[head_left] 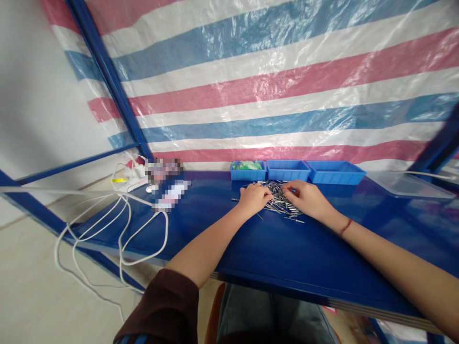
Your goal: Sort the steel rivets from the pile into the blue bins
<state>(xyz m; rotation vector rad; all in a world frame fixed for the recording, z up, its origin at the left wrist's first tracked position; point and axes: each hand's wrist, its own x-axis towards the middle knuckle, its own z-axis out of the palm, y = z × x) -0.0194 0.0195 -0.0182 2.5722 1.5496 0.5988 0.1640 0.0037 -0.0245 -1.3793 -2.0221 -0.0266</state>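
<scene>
A loose pile of thin silvery blind rivets (278, 197) lies on the blue tabletop (272, 248), with a few strays around its edge. My left hand (255, 197) rests at the pile's left side, fingers curled in and the thumb towards the middle. From the right, my right hand (304, 197) reaches into the pile with thumb and fingers bent together. Whatever the fingertips of either hand hold is too small or hidden to make out. Just behind the pile stand a blue bin with green plastic wrap (248, 166) inside and a middle blue bin (288, 176).
A longer blue bin (337, 177) stands at the right of the row, near a clear plastic lid (409, 185). White cables (125, 234) loop over the table's left end. Striped plastic sheeting (268, 91) hangs behind, between blue frame posts (111, 86).
</scene>
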